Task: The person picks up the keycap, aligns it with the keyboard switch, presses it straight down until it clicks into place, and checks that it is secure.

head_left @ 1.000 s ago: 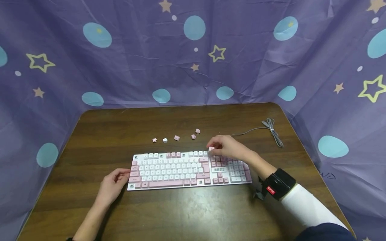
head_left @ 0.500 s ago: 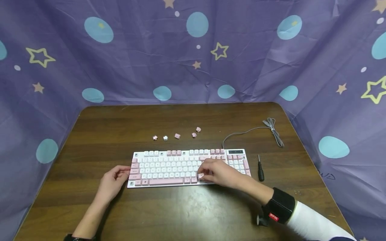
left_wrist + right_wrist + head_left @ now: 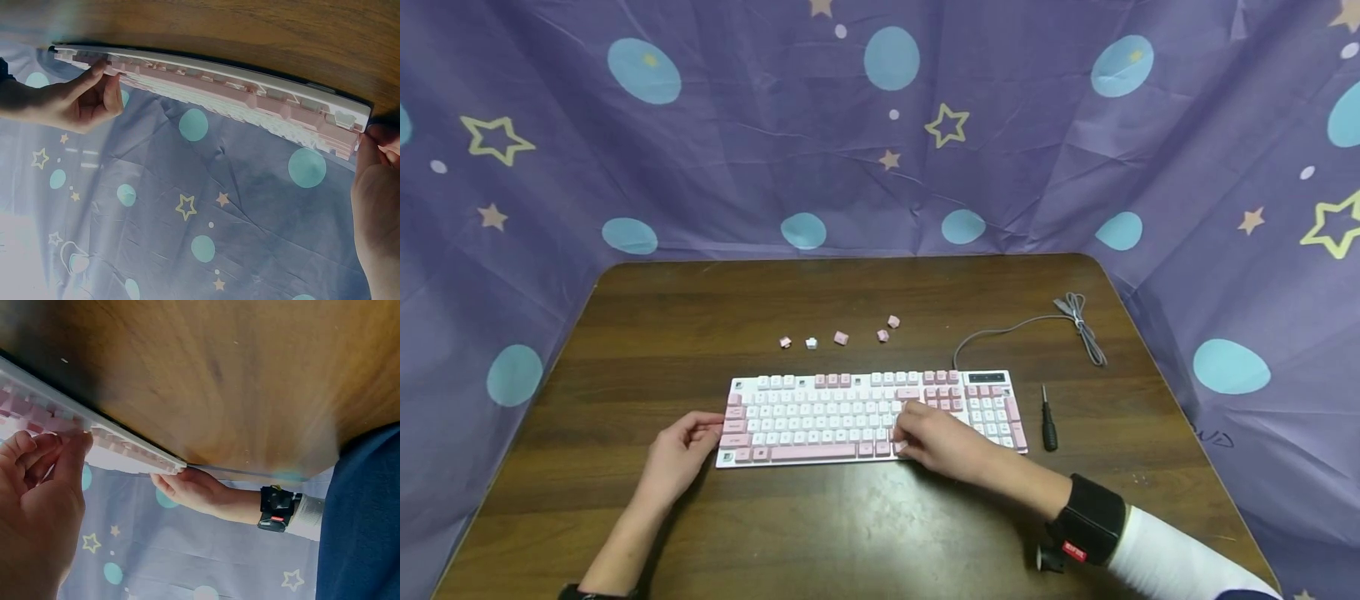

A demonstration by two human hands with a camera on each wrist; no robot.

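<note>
A white keyboard with white and pink keys point(image 3: 814, 452) lies across the middle of the table. My right hand point(image 3: 946, 443) is over its bottom row, right of the long space bar, with thumb and fingertips pinching a pink keycap point(image 3: 900, 447) at that row. The right wrist view shows the same pinch on the keycap point(image 3: 67, 427), right at the keyboard's front edge. At the left end, the thumb and fingers of my left hand point(image 3: 679, 454) hold the keyboard's side edge. Bare key sockets show at the lower left corner point(image 3: 727, 456) and along the top row.
Behind the keyboard lie several loose keycaps, among them a white one point(image 3: 811, 342) and a pink one point(image 3: 841, 338). A black-handled screwdriver point(image 3: 1049, 427) rests to the right. The grey cable point(image 3: 1081, 327) runs to a tied bundle at the back right.
My right hand has come from the keyboard's upper right down to the bottom row with the pink keycap, then settled lower over it. The left hand stays at the left edge.
</note>
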